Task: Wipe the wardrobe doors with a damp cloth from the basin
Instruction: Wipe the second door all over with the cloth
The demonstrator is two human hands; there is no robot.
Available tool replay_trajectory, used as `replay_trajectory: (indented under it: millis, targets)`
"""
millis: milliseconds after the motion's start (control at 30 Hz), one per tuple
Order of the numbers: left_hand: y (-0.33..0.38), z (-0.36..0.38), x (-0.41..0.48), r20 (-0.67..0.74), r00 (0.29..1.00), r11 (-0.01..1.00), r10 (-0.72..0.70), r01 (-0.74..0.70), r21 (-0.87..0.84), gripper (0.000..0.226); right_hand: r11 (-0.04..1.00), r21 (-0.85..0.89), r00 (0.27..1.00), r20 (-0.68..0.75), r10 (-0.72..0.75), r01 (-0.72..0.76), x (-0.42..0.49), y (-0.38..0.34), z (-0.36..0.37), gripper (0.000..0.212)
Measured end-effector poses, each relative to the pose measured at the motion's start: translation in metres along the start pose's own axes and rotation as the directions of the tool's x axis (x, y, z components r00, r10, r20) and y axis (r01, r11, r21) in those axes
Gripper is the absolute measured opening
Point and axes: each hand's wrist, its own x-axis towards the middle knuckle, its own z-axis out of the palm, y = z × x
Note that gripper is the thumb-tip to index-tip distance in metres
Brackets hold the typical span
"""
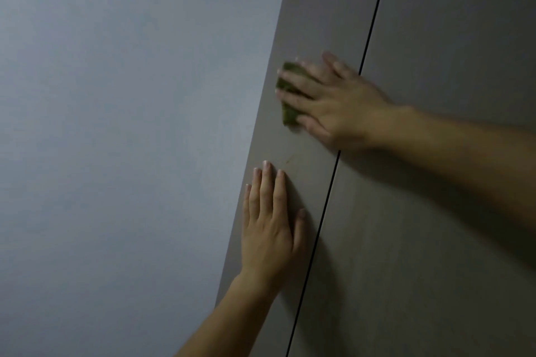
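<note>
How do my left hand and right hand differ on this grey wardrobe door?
The right hand presses an olive-green cloth against the grey wardrobe door; the left hand lies bare on it. The right hand's fingers are spread and blurred; the left hand's are close together and sharp. The right hand sits higher than the left. Both lie flat on that door.

Matt wardrobe doors (406, 211) — fuzzy cloth (285, 87)

Indoors in a home, close against a wardrobe.
Two plain, flat grey-brown wardrobe doors (452, 26) fill the view from 12 to 5 o'clock, meeting at a thin dark gap (376, 9) that runs slantwise between them. A bare, smooth grey-blue wall (116, 124) takes the whole 9 o'clock side, under dim indoor light.
</note>
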Motion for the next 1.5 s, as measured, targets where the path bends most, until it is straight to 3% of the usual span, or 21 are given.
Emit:
replay_trajectory:
  millis: [67, 167, 233, 433, 600, 667, 733, 800, 867, 933, 1000, 1067, 1167, 1233, 1333, 1400, 1433, 1500]
  targets:
    - [-0.001, -0.001, -0.001, -0.001, 1.000, 1.000, -0.002, 0.002, -0.001, 0.073, 0.997, -0.001, 0.997, -0.007, 0.078, -0.078, 0.012, -0.009, -0.005, 0.066]
    - [-0.004, -0.001, -0.004, 0.001, 1.000, 1.000, -0.005, 0.005, -0.020, 0.074, 0.982, -0.027, 0.982, 0.017, -0.186, 0.186, -0.009, -0.039, 0.011, 0.064]
    - [-0.005, -0.001, -0.004, 0.023, 1.000, 0.999, -0.006, 0.007, -0.041, 0.076, 0.961, -0.025, 0.961, 0.034, -0.275, 0.276, -0.021, -0.040, 0.015, 0.063]
    - [-0.005, -0.007, -0.005, 0.073, 0.996, 0.996, -0.053, 0.058, -0.067, 0.076, 0.998, 0.021, 0.998, 0.010, 0.064, -0.064, -0.021, -0.038, 0.003, 0.067]
    - [0.007, -0.007, -0.005, 0.069, 0.995, 0.991, -0.078, 0.085, -0.107, 0.076, 0.999, 0.021, 0.998, 0.046, -0.037, 0.036, -0.118, -0.057, 0.023, 0.064]
    - [0.018, -0.004, -0.004, 0.074, 0.991, 0.985, -0.115, 0.124, -0.123, 0.076, 0.992, 0.026, 0.992, -0.017, 0.123, -0.123, -0.128, -0.021, 0.020, 0.063]
    - [0.031, -0.002, 0.001, 0.071, 0.989, 0.980, -0.128, 0.137, -0.143, 0.072, 0.927, 0.054, 0.928, -0.022, 0.373, -0.372, -0.133, 0.023, 0.011, 0.065]
    - [0.048, 0.000, 0.004, 0.066, 0.996, 0.990, -0.055, 0.063, -0.123, 0.071, 0.872, 0.058, 0.870, -0.059, 0.490, -0.487, -0.146, 0.033, 0.007, 0.067]
    - [0.063, 0.004, 0.003, 0.070, 0.996, 0.995, 0.064, -0.058, -0.085, 0.070, 0.926, 0.023, 0.923, -0.073, 0.378, -0.377, -0.172, 0.002, 0.019, 0.067]
    - [0.075, 0.009, -0.001, 0.089, 0.985, 0.989, 0.145, -0.142, -0.040, 0.071, 0.989, 0.025, 0.989, -0.042, 0.145, -0.144, -0.204, -0.027, 0.031, 0.066]
    - [0.082, 0.015, -0.006, 0.111, 0.979, 0.985, 0.173, -0.173, -0.009, 0.072, 0.999, 0.010, 0.999, -0.033, 0.040, -0.040, -0.217, -0.012, 0.033, 0.063]
    - [0.085, 0.019, -0.007, 0.115, 0.983, 0.989, 0.146, -0.142, -0.039, 0.073, 0.975, 0.012, 0.972, -0.072, 0.224, -0.223, -0.212, 0.027, 0.029, 0.062]
    - [0.091, 0.020, -0.005, 0.104, 0.990, 0.994, 0.100, -0.094, -0.058, 0.073, 0.854, 0.064, 0.849, -0.090, 0.521, -0.517, -0.208, 0.074, 0.016, 0.066]
    - [0.095, 0.020, -0.006, 0.101, 0.991, 0.996, 0.084, -0.081, -0.032, 0.073, 0.869, 0.040, 0.861, -0.120, 0.494, -0.492, -0.220, 0.056, 0.017, 0.068]
    - [0.105, 0.020, -0.007, 0.117, 0.990, 0.997, 0.079, -0.079, -0.001, 0.073, 0.980, 0.012, 0.978, -0.060, 0.201, -0.201, -0.262, 0.005, 0.034, 0.065]
    - [0.118, 0.021, -0.006, 0.138, 0.977, 0.986, 0.163, -0.167, 0.020, 0.072, 0.997, -0.005, 0.997, -0.035, 0.074, -0.074, -0.280, 0.011, 0.036, 0.063]
    - [0.127, 0.022, -0.006, 0.144, 0.966, 0.975, 0.214, -0.221, 0.033, 0.071, 0.995, -0.016, 0.994, -0.053, 0.097, -0.098, -0.281, 0.026, 0.036, 0.062]
    - [0.145, 0.024, -0.003, 0.161, 0.952, 0.961, 0.261, -0.272, 0.046, 0.069, 0.955, -0.003, 0.953, -0.078, 0.294, -0.295, -0.277, 0.062, 0.030, 0.061]
